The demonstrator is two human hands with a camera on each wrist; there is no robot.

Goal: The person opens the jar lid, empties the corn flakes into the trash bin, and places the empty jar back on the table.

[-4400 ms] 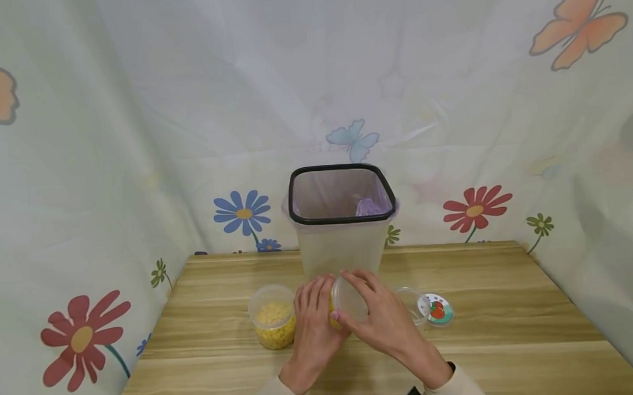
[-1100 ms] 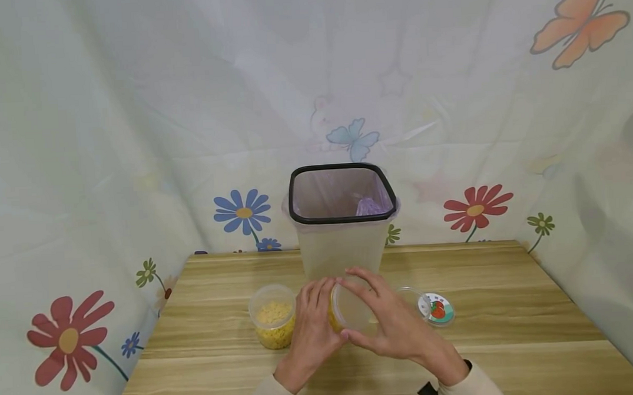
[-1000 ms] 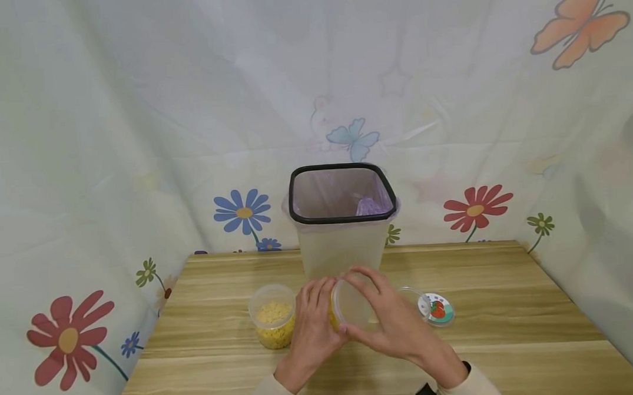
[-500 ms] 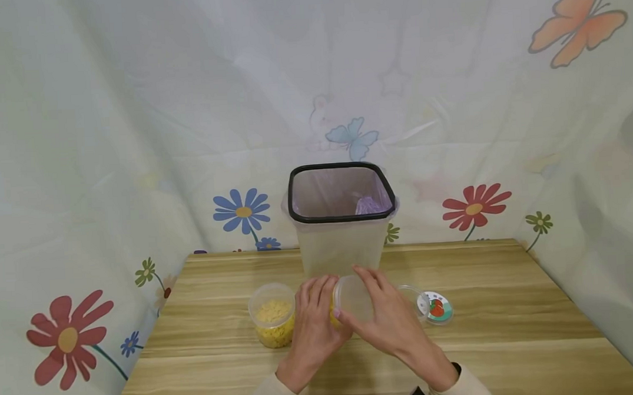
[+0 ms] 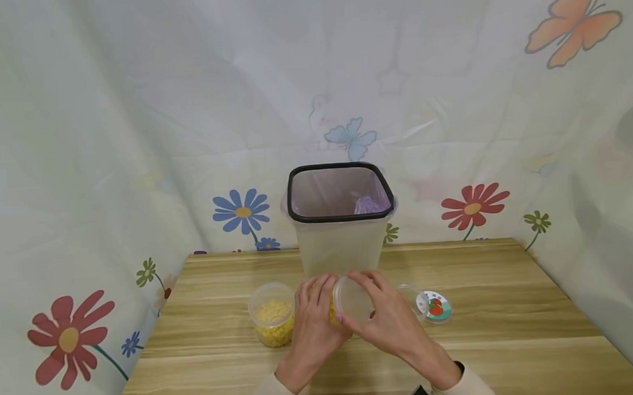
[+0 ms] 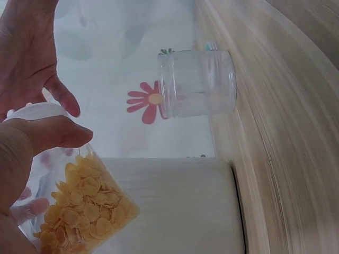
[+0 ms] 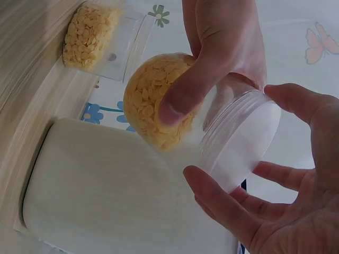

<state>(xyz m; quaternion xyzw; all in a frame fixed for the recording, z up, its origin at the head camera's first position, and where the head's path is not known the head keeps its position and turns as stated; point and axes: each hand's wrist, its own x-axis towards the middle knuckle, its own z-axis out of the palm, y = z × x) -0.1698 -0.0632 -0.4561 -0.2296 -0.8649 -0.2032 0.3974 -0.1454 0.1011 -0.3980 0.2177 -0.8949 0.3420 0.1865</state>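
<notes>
1. The clear, round plastic jar of yellow flakes (image 7: 153, 95) is held up off the pale wood-grain worktop (image 5: 541, 352), in front of the near side of the whitish bin with a black rim and purple liner (image 5: 340, 246).
2. The left hand (image 5: 314, 327) grasps this jar by its body, with the thumb across one side and the fingers around the other.
3. The right hand (image 5: 388, 324) has its thumb and fingers bent around the rim of the whitish, translucent round lid (image 7: 251, 140), with the palm away from the lid's face; how hard it presses cannot be told.
4. The key relation is the jar's tilted long axis: its base sits lower within the left hand, while the lid end points up and across to the right hand, which is the nearer one to the lid.
5. A second clear jar of yellow flakes (image 5: 274, 332) stands on the worktop just left of the left hand.
6. Beyond the right hand stands a colourless clear jar (image 6: 196, 84), beside a round, tomato-printed disc (image 5: 438, 310).
</notes>
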